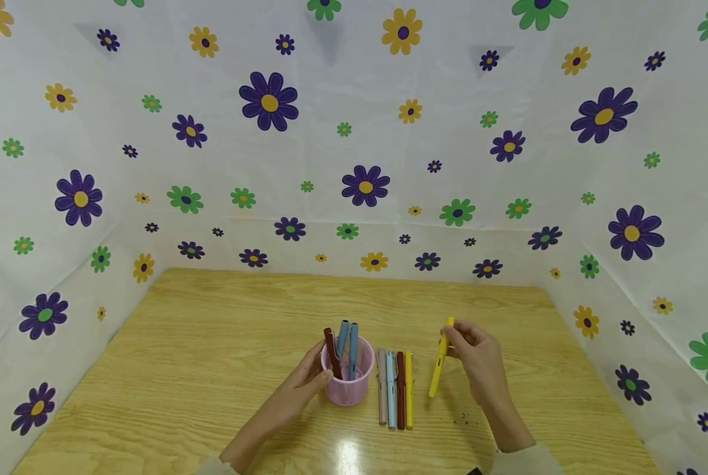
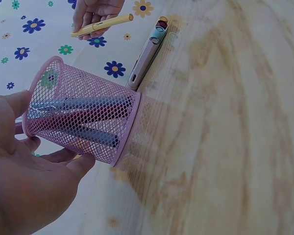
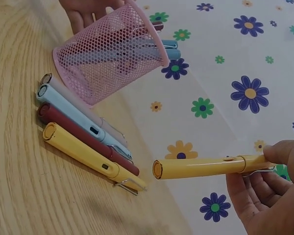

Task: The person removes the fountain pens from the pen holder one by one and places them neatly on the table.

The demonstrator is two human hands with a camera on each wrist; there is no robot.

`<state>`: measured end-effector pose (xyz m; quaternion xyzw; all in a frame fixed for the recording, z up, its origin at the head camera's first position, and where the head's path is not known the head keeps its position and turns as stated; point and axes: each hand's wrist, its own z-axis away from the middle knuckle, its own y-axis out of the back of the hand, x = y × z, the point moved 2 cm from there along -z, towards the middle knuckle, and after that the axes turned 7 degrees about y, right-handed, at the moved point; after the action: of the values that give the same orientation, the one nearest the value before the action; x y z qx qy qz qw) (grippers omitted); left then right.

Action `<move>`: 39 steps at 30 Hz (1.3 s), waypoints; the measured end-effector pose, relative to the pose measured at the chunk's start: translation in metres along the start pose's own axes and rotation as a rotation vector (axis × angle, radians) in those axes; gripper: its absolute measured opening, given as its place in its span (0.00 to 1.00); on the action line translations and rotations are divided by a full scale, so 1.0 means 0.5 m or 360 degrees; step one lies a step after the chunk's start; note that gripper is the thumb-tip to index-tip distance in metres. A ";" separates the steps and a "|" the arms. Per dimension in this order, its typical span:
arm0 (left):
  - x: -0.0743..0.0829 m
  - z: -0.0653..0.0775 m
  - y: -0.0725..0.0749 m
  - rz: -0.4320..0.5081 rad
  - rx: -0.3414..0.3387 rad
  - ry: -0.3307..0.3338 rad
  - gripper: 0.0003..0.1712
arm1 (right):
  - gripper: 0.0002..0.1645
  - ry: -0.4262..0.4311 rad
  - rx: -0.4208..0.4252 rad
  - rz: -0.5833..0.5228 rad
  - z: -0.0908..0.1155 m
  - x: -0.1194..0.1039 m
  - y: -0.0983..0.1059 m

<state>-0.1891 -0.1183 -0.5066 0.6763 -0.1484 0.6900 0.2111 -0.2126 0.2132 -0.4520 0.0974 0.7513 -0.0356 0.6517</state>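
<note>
One cup (image 1: 346, 395) holds one dark red pen (image 1: 332, 349) and two blue pens (image 1: 354, 353): three. Between its three and four o'clock lie four more: one grey pen (image 1: 382, 396), one light blue pen (image 1: 392, 404), a second dark red pen (image 1: 400, 396) and one yellow pen (image 1: 409, 396). Farther toward three o'clock is a second yellow pen (image 1: 439, 367), bringing the pens to eight. Hands number two: one left hand (image 1: 296, 392) at the cup's eight o'clock, one right hand (image 1: 478, 359) at three.
</note>
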 end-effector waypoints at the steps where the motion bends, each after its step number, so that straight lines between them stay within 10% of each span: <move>1: 0.000 0.000 0.000 0.0000 0.0000 0.0001 0.38 | 0.19 -0.0006 0.0000 0.0001 0.001 0.002 0.000; 39: 0.001 0.000 -0.001 0.0003 -0.0016 -0.0004 0.38 | 0.24 -0.0187 -0.0138 0.0214 0.028 0.069 -0.020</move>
<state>-0.1887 -0.1178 -0.5062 0.6759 -0.1527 0.6886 0.2137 -0.2052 0.2045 -0.4888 0.1171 0.7044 0.0353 0.6992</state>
